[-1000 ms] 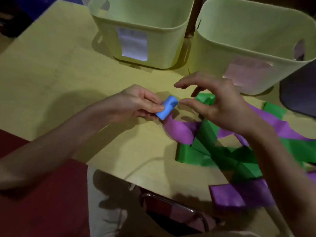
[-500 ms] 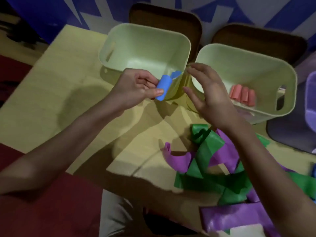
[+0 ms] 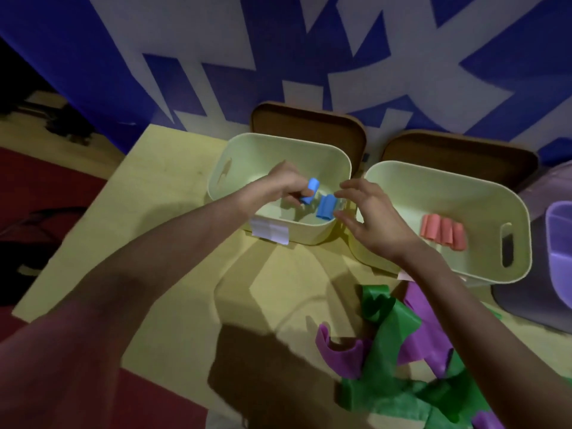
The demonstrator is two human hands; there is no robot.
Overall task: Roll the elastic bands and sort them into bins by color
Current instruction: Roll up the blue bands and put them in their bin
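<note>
Gripping a rolled blue band (image 3: pixel 310 191), the left hand (image 3: pixel 286 187) is over the inside of the left bin (image 3: pixel 337 168), fingers curled round the roll. Just right of it a second blue roll (image 3: pixel 325 207) sits inside the same bin, near the right wall — whether it touches the held one I cannot tell. The right hand (image 3: pixel 370 216) hovers between the two bins with fingers spread and relaxed, holding nothing, its fingertips (image 3: pixel 342 193) at the left bin's right rim. In the right bin (image 3: pixel 507 209) a cluster of salmon-pink rolls (image 3: pixel 444 232) lies on the floor, with open room around them. On the near right of the yellow table (image 3: pixel 173 193), green bands (image 3: pixel 393 345) and purple bands (image 3: pixel 339 352) lie tangled and unrolled, running off the near edge of view. The table's left side is open for moving. A purple container (image 3: pixel 560 243) shows at the far right edge.

Half a second ago the roll was in front of the bin's near wall — now it is over the rim and inside.
</note>
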